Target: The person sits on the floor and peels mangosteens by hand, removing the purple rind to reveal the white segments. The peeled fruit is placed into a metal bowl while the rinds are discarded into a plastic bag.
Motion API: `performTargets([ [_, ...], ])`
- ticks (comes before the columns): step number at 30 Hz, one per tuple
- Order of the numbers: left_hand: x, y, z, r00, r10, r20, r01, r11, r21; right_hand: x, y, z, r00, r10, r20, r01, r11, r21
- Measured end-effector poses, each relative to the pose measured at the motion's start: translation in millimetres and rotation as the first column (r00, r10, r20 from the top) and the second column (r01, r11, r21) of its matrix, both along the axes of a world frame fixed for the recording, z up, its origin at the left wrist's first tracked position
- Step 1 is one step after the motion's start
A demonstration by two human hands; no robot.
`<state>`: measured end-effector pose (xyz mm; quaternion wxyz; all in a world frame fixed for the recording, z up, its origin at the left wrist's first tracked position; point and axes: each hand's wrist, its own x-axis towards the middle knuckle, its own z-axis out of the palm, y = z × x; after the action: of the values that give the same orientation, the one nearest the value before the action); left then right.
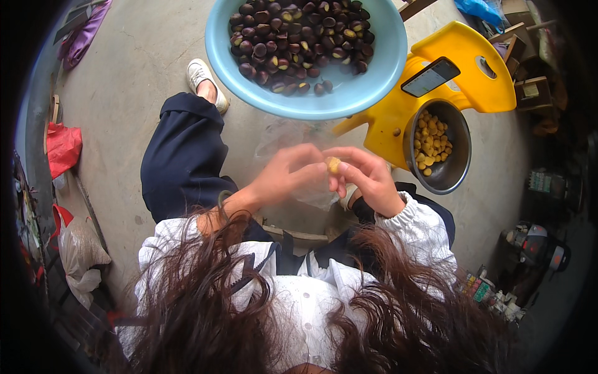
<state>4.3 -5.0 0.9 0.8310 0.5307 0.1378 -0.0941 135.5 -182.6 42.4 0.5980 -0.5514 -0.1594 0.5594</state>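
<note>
A pale yellow peeled chestnut (pixel 333 165) is pinched between the thumb and fingers of my right hand (pixel 369 177). My left hand (pixel 294 173) is up against it, its thumb tip at the nut's left side; whether those fingers also grip it is hidden. Beneath both hands a clear plastic bag (pixel 317 194) hangs or lies, partly covered. Ahead stands a light blue plastic basin (pixel 299 108) with many dark brown chestnuts (pixel 299 44), some cut to show yellow flesh. To the right, a steel bowl (pixel 448 180) holds peeled chestnuts (pixel 430 138).
The steel bowl rests at the edge of a yellow plastic chair (pixel 387 128), where a smartphone (pixel 430 77) also lies. A red bag (pixel 64 147) and a filled plastic sack (pixel 81 252) are at left. A black power tool (pixel 537 245) sits at right.
</note>
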Motion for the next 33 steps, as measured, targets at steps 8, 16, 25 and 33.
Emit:
performTargets([
  [8,-2.7,1.3,1.0,0.996,0.004,0.089,-0.008,0.999,0.042,-11.3,3.1,7.1,0.757,0.005,0.653,-0.027,0.999,0.023],
  [16,0.5,0.3,8.4,0.991,0.031,0.131,-0.042,0.996,0.079,-7.8,3.2,4.9,0.548,-0.018,0.836,-0.079,0.994,0.073],
  [25,-3.5,-2.2,18.9,0.993,0.048,0.106,-0.051,0.998,0.027,-14.1,-0.4,4.9,0.94,-0.027,0.339,0.01,0.999,0.053],
  [33,-1.0,2.6,23.7,0.998,0.039,0.052,-0.035,0.997,-0.073,-10.8,-2.0,0.9,0.996,-0.051,0.073,0.042,0.992,0.119],
])
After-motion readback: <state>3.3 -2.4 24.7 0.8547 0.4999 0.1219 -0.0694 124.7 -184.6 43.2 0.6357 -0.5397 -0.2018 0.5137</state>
